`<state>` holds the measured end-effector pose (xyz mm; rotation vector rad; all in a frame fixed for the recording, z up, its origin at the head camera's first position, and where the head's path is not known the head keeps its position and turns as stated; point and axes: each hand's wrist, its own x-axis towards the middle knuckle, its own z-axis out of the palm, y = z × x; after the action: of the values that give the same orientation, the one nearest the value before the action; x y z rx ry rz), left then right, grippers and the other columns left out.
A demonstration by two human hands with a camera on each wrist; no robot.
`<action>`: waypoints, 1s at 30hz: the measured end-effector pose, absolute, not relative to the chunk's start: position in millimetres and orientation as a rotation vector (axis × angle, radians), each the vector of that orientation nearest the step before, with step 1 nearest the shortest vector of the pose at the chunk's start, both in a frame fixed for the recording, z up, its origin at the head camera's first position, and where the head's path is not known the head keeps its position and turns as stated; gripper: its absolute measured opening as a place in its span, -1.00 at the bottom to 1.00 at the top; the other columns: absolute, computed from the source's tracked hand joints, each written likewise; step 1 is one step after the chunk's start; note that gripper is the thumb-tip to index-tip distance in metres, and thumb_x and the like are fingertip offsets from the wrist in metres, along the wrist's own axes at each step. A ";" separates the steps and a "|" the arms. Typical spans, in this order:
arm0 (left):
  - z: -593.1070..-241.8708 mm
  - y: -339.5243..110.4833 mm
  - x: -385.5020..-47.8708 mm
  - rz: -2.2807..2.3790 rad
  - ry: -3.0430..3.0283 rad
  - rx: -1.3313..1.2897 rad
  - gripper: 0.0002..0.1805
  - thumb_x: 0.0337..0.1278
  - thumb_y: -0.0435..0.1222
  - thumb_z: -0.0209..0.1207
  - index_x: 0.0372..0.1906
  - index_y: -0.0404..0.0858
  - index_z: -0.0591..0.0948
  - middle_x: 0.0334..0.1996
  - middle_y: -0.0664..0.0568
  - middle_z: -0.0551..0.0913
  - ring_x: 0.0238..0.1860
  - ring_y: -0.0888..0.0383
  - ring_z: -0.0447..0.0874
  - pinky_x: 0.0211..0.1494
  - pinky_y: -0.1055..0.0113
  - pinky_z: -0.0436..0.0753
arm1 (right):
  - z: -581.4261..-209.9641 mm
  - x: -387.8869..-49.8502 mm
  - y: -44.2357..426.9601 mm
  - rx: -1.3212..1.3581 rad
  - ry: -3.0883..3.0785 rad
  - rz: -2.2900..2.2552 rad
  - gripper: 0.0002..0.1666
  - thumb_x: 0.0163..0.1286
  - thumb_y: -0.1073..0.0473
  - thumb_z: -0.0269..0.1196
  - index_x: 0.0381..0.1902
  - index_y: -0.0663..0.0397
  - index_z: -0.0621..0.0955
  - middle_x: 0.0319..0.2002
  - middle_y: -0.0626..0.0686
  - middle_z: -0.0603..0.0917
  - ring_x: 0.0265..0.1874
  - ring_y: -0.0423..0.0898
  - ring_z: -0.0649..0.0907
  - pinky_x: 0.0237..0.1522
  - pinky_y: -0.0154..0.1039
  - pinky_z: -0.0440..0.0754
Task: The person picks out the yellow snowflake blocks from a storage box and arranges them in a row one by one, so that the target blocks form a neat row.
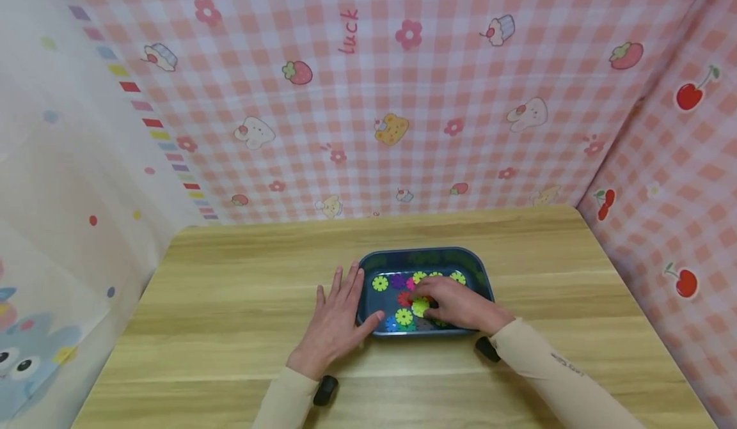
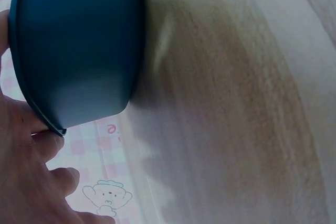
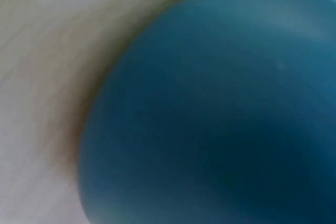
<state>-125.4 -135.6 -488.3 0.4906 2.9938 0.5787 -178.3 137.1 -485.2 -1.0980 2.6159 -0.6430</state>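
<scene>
Head view shows a pink checked cloth (image 1: 357, 103) behind a wood-grain table (image 1: 242, 288). On this table stands a dark blue rectangular tray (image 1: 423, 250) with rounded corners. At the tray's left end is the left hand (image 1: 334, 317): its fingers are extended and touch the rim, while its thumb reaches over the near left corner. The right hand (image 1: 457, 302) comes over the right part of the tray, and its fingers are bent down among the small snowflake-shaped discs. One yellow-green disc (image 1: 421, 307) lies between the index fingertip and the thumb; whether they pinch it, I cannot tell, because the right wrist view is mostly filled by the tray's outer wall. Just beside these fingertips lies a red disc (image 1: 404, 298); near it are a purple disc (image 1: 398, 280) and, toward the near rim, a blue disc (image 1: 391, 323).
</scene>
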 end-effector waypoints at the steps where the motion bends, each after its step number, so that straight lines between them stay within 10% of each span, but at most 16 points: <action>1: -487.9 -135.5 -125.5 0.578 2.992 0.492 0.03 0.39 0.31 0.01 0.68 -0.23 0.03 0.69 0.00 -0.12 0.67 -0.16 -0.26 0.52 -0.45 -0.07 | -485.3 -178.4 137.1 -1.098 2.619 -0.641 -0.61 0.36 0.29 0.44 0.14 0.11 0.73 0.11 0.05 0.72 0.14 0.03 0.66 0.24 0.05 0.62; 30: -486.7 -141.9 -132.9 0.728 2.958 0.585 -0.36 0.67 -0.10 -0.15 0.65 -0.25 0.13 0.67 -0.02 0.00 0.65 -0.18 -0.13 0.50 -0.47 0.02 | -457.1 -139.6 150.0 -1.003 2.722 -0.986 -0.65 0.40 0.07 0.42 0.12 -0.03 0.75 0.07 -0.12 0.64 0.04 -0.13 0.64 0.09 -0.07 0.68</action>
<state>-132.9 -141.9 -486.7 0.5846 2.9582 0.7282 -139.6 150.0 -457.1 -1.0033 2.7217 -0.9857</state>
